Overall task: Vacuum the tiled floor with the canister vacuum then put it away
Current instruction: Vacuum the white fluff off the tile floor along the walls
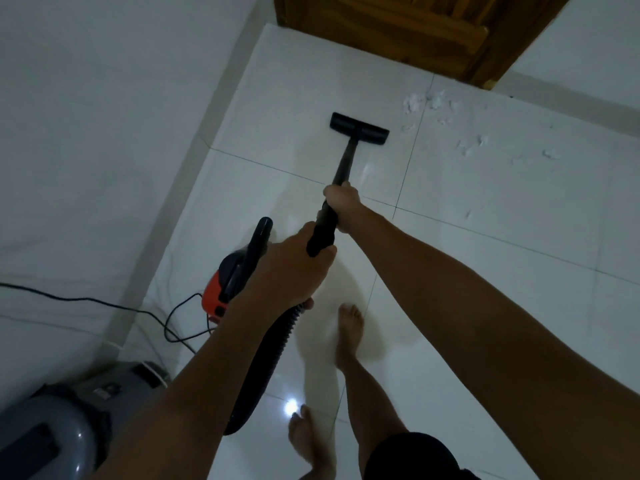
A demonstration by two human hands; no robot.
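Observation:
Both hands hold the black vacuum wand (343,168). My right hand (343,202) grips it higher up the tube; my left hand (294,268) grips the thick lower end where the ribbed hose (273,348) joins. The flat black floor head (359,128) rests on the white tiled floor (485,220), left of a scatter of white paper scraps (433,105). The small red and black canister (225,282) sits on the floor by my left arm, with its black power cord (104,303) trailing off to the left.
A white mattress or bed (86,150) fills the left side. A wooden door (398,26) stands at the top. A grey appliance (52,427) sits at the bottom left. My bare feet (349,334) stand on the tiles below the wand.

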